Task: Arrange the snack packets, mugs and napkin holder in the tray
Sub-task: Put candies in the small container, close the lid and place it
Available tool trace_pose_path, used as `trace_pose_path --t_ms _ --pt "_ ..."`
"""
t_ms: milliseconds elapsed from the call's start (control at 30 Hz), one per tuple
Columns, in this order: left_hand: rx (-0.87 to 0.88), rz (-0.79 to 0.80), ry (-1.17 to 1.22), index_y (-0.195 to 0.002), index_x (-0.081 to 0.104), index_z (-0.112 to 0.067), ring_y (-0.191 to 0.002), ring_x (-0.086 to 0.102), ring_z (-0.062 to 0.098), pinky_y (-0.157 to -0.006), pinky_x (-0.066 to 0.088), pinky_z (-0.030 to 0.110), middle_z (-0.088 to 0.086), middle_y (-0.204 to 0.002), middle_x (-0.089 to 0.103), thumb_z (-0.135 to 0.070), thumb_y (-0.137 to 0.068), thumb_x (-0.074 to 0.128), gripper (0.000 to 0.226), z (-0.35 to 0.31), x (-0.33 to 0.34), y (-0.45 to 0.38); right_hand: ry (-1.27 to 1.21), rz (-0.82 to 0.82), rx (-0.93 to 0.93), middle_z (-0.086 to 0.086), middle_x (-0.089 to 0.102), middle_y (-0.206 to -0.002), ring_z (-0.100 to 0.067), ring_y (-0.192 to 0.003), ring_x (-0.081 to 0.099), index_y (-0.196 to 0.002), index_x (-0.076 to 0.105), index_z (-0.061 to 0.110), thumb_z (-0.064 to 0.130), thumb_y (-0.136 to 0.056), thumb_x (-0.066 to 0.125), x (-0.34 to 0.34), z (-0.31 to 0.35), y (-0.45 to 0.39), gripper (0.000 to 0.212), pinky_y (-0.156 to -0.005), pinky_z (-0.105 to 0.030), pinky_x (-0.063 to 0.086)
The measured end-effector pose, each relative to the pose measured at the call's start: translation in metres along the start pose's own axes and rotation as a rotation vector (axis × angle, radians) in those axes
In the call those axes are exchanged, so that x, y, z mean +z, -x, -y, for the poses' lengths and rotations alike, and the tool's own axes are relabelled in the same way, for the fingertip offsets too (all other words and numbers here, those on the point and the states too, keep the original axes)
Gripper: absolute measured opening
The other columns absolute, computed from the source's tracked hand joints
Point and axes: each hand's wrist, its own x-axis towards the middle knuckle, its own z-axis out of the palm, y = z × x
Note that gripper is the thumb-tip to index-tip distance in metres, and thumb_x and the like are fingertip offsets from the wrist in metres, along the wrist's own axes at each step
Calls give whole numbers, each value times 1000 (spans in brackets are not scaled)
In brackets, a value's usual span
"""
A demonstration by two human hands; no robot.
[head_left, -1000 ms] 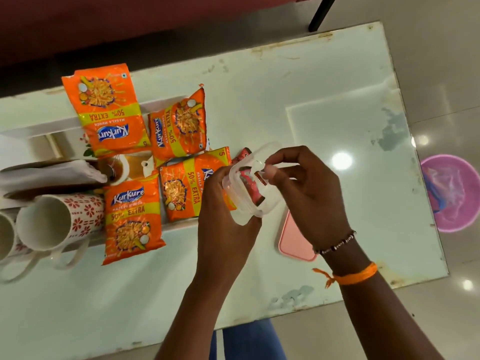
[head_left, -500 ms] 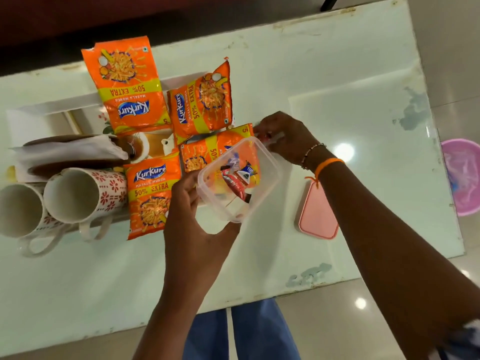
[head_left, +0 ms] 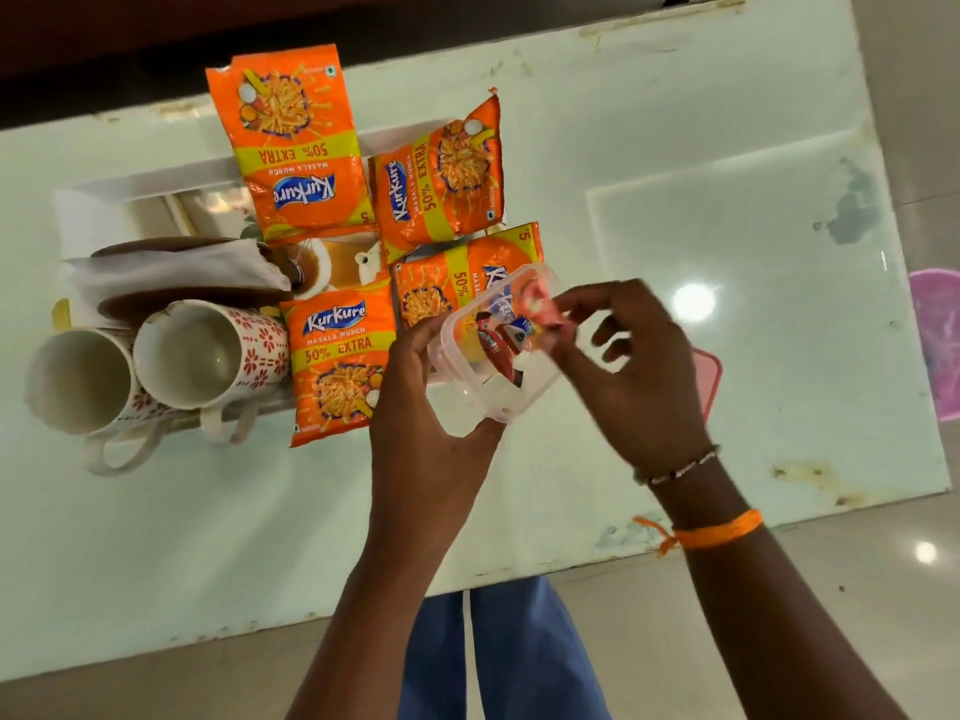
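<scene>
A white tray (head_left: 156, 180) on the glass table holds several orange Kurkure snack packets (head_left: 296, 148), two floral mugs (head_left: 208, 350) lying on their sides, and a brown napkin holder (head_left: 176, 275) with white napkins. My left hand (head_left: 415, 402) grips a clear plastic box (head_left: 493, 356) above the tray's right end; small wrapped candies lie inside it. My right hand (head_left: 639, 371) pinches a small red wrapped candy (head_left: 545, 309) at the box's open rim.
A pink lid (head_left: 709, 381) lies on the table, partly hidden behind my right hand. A pink bin (head_left: 937, 345) stands on the floor to the right. The table's near edge runs just in front of my blue trousers.
My right hand reached out to the table beyond the box, then came back to the box rim with a small red candy. The left hand kept holding the box.
</scene>
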Motion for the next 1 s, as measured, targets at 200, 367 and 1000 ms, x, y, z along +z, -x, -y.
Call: trace_pose_path --t_ms 200,367,1000 --pt "17 -1 85 -117 39 -43 -113 52 -7 -85 41 4 -28 -119 51 -40 -60 76 68 4 -3 -2 -45 -182 138 8 60 -85 -5 -72 52 -88 63 28 30 -76 71 -2 -9 0 14 -62 -9 35" --pt "16 -11 131 -117 43 -36 -107 58 -7 -83 46 10 -28 -114 55 -30 -56 81 72 13 -8 -6 304 -334 554 -8 45 -127 -35 -118 39 -118 51 23 27 -76 68 -10 -80 -7 45 -97 -26 32" --pt "-271 113 465 -123 46 -39 -116 59 15 -86 54 40 -9 -123 63 -33 -46 86 87 16 -31 -1 -1161 5 432 1 61 -83 -24 -94 58 -67 59 19 28 -52 86 -40 -39 -4 33 -97 -37 48"
